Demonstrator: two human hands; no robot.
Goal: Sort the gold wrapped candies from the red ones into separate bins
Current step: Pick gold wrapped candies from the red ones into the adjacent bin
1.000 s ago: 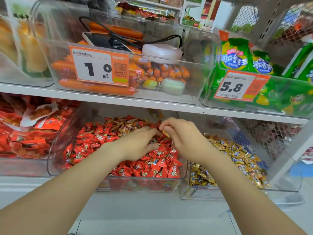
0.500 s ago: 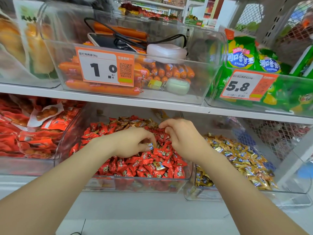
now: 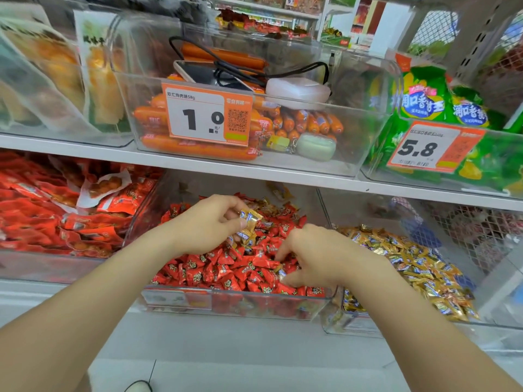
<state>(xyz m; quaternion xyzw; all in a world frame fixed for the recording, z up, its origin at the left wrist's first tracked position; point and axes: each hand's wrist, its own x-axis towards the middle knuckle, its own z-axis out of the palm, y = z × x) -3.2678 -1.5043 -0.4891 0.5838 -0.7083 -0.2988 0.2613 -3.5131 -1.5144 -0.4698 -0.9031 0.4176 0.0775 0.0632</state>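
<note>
A clear middle bin on the lower shelf holds a heap of red wrapped candies with a few gold ones mixed in at the back. My left hand is raised over the heap and grips gold wrapped candies in its fingertips. My right hand reaches down into the front right of the red heap, finger and thumb pinching a gold candy with a blue mark. To the right, a second clear bin holds a pile of gold candies.
A bin of red snack packets stands to the left. The shelf above carries a bin of orange sausages with a phone and cable, and a bin of green packets. Wire mesh closes the right side.
My left hand has lifted from the heap with gold candies in its fingers. My right hand has moved from the back of the bin toward its front right and dipped into the red candies.
</note>
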